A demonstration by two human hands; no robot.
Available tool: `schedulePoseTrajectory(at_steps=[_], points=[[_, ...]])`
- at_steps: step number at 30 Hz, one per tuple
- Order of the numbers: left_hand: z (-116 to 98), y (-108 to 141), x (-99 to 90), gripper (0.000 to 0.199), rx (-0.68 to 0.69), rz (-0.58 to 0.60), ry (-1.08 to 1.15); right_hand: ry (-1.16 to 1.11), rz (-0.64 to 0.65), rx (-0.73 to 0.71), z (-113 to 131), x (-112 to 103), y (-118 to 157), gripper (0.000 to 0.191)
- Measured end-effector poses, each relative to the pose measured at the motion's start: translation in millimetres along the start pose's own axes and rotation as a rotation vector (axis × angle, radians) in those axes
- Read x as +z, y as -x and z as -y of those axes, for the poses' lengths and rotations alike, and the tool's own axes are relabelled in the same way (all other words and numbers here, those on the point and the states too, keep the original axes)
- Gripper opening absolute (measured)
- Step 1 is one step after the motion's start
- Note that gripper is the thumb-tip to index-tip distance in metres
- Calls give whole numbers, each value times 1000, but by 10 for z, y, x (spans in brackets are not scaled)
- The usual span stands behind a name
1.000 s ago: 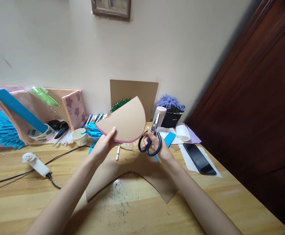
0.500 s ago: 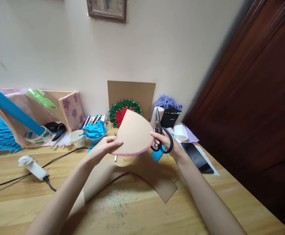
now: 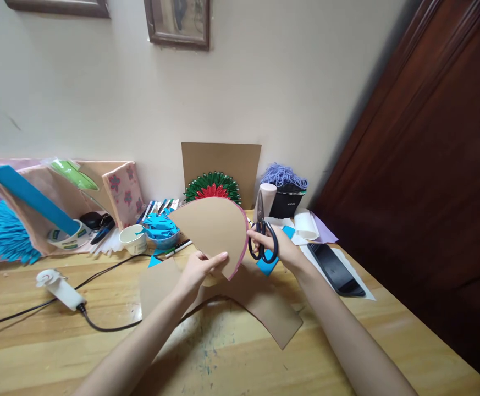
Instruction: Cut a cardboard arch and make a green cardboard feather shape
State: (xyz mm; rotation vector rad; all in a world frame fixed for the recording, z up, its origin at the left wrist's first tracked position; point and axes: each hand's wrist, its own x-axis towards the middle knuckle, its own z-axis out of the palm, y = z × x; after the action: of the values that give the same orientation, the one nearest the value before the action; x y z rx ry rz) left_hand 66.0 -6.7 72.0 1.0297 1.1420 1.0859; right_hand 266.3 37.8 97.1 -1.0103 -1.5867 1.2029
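My left hand (image 3: 202,269) pinches the lower edge of a fan-shaped cardboard piece (image 3: 215,228), its thumb lying on the face. A pink line runs along the curved edge of the piece. In my right hand (image 3: 272,245) is a pair of scissors (image 3: 261,231) with dark handles, blades pointing up and apparently closed together. The fingertips of that hand touch the right edge of the cardboard piece. Below both hands, a larger cardboard sheet (image 3: 268,308) with a curved cut-out lies on the table. A green and red round ornament (image 3: 213,184) is partly hidden behind the held piece.
At the left stand a bowl of blue strips (image 3: 162,228), a paper cup (image 3: 133,239) and a white glue gun (image 3: 60,290) with a black cable. To the right lie a phone (image 3: 335,269) and a white roll (image 3: 305,224). A cardboard panel (image 3: 223,157) leans on the wall.
The cardboard piece has been turned, so its pink curved edge now faces up and right. My left hand has shifted right along it. The scissors stay in my right hand.
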Motion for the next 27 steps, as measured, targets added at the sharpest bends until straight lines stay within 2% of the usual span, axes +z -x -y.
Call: schedulePoseTrajectory(at_steps=[3,6,10,12,15,17,19,23,27], points=[[93,11,80,45,-18,7,30,130,39,1,-31,22,6,34],[128,-79,-17,49,46,-53,42,213,22,-16,-59,-52,0,33],[135,-246,-467,48,312,-278,-42,350,66,-81,-98,-197,-12,30],[176,-273,-706,49,399,-276,-125,361,106,-101,-133,-205,-23,29],[303,-244,-909,37,399,-183,-348,367,163,-108,-217,-121,-50,29],[400,-218,-941,28,437,-177,-508,422,184,-105,-282,-46,-66,28],[480,-211,-934,26,469,-160,-577,502,190,-104,-342,7,-77,28],[565,-255,-930,29,424,-104,-481,554,148,-102,-431,23,-103,30],[566,-289,-951,29,390,-130,-341,375,20,0,-513,-8,-151,35]])
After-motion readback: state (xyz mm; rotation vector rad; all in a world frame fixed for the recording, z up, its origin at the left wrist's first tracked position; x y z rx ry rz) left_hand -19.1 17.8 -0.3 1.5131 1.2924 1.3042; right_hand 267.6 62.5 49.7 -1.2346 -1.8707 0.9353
